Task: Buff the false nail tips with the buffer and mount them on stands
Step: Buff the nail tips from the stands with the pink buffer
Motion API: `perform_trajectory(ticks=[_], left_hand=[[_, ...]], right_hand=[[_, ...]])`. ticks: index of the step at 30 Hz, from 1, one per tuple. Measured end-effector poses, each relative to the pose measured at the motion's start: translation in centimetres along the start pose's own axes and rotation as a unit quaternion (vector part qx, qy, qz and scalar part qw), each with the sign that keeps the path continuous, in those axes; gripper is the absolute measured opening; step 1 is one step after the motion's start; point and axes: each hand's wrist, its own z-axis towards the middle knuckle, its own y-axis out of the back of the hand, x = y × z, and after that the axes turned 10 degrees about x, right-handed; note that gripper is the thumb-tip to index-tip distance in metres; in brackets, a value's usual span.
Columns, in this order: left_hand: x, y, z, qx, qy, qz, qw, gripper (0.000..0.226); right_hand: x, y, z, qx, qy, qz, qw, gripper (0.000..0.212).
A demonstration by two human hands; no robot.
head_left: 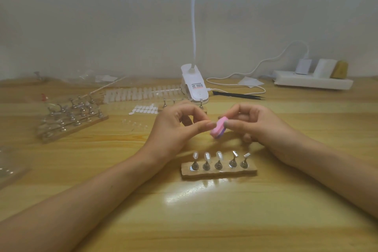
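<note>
At frame centre, pinching pink buffer (pixel 219 130) between thumb and fingers of right hand (pixel 251 127), buffer edge touching thumb tip of left hand (pixel 178 127), fingers curled, contents of that grip not discernible; just below, wooden block (pixel 252 170) with five metal stands (pixel 233 162), left three bearing nail tips (pixel 207 156).
</note>
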Motion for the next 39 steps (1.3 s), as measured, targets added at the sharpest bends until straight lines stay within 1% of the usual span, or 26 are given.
perform_trajectory(ticks=[1,2,4,5,8,9,11,12,13,15,16,19,22,25,27,29,30,33,34,35,37,39], left_hand=[[-0.04,0.00,-0.01,-0.003,-0.003,-0.001,1.000,0.018],[-0.07,0.00,-0.04,-0.006,-0.006,-0.002,1.000,0.019],[-0.14,0.00,-0.05,-0.007,-0.005,-0.003,1.000,0.017],[-0.13,0.01,-0.03,-0.005,-0.003,0.000,1.000,0.015],[-0.02,0.04,0.00,-0.001,-0.003,0.005,1.000,0.013],[-0.04,0.06,-0.03,-0.003,-0.004,0.003,1.000,0.012],[-0.12,0.06,-0.07,-0.005,-0.007,-0.001,1.000,0.012],[-0.12,0.06,-0.08,-0.004,-0.008,-0.001,1.000,0.012],[-0.11,0.05,-0.08,-0.002,-0.008,0.000,1.000,0.012],[-0.11,0.01,-0.03,0.006,-0.008,0.003,1.000,0.012],[-0.13,0.00,-0.07,0.010,-0.009,0.005,1.000,0.012],[-0.14,0.00,-0.11,0.013,-0.011,0.009,1.000,0.011],[-0.11,0.06,-0.02,-0.002,-0.012,-0.019,1.000,0.014],[0.00,0.01,-0.06,0.006,-0.022,0.007,1.000,0.013],[0.07,-0.03,-0.08,0.016,-0.021,0.025,0.999,0.012],[0.09,0.05,-0.03,0.012,-0.020,0.012,1.000,0.011],[0.08,0.09,0.02,0.005,-0.022,0.003,1.000,0.010],[0.06,0.06,-0.05,0.002,-0.022,0.009,1.000,0.011],[0.05,0.00,-0.08,0.009,-0.021,0.018,1.000,0.011],[0.04,-0.09,-0.09,0.014,-0.019,0.022,0.999,0.012],[0.09,-0.05,-0.11,0.006,-0.016,0.014,1.000,0.017],[0.09,0.05,-0.02,-0.007,-0.014,0.005,1.000,0.018]], right_hand=[[-0.07,0.14,0.02,-0.013,-0.002,0.006,1.000,0.019],[-0.08,0.11,0.01,0.000,-0.004,0.006,1.000,0.016],[-0.06,-0.28,-0.13,0.057,-0.002,-0.015,0.998,0.011],[-0.10,-0.42,-0.15,0.061,0.003,-0.017,0.998,0.012],[-0.15,-0.08,-0.06,-0.009,0.010,0.001,1.000,0.022],[-0.18,-0.05,-0.08,-0.006,0.009,0.003,1.000,0.021],[-0.13,-0.34,-0.21,0.036,0.010,0.003,0.999,0.014],[-0.19,-0.45,-0.19,0.044,0.014,0.003,0.999,0.012],[-0.21,-0.41,-0.16,0.032,0.018,0.003,0.999,0.013],[-0.17,-0.04,-0.04,-0.010,0.017,0.015,1.000,0.021],[-0.18,0.15,0.04,-0.015,0.013,0.018,1.000,0.024],[-0.09,0.26,0.15,0.002,0.005,0.008,1.000,0.027],[-0.10,0.22,0.01,0.011,0.011,0.005,1.000,0.017],[-0.15,-0.20,-0.23,0.057,0.023,-0.005,0.998,0.008],[-0.11,-0.06,-0.13,0.031,0.025,-0.002,0.999,0.012],[-0.20,0.26,0.02,-0.002,0.017,0.005,1.000,0.021],[-0.23,0.29,0.02,0.003,0.013,0.003,1.000,0.022],[-0.25,-0.22,-0.20,0.069,0.009,-0.013,0.997,0.015],[-0.19,-0.16,-0.19,0.064,0.012,-0.014,0.998,0.014],[-0.16,0.00,-0.15,0.041,0.014,-0.009,0.999,0.015],[-0.17,0.37,-0.06,0.008,0.012,0.005,1.000,0.019],[-0.20,0.14,-0.11,0.045,0.015,-0.001,0.999,0.016]])
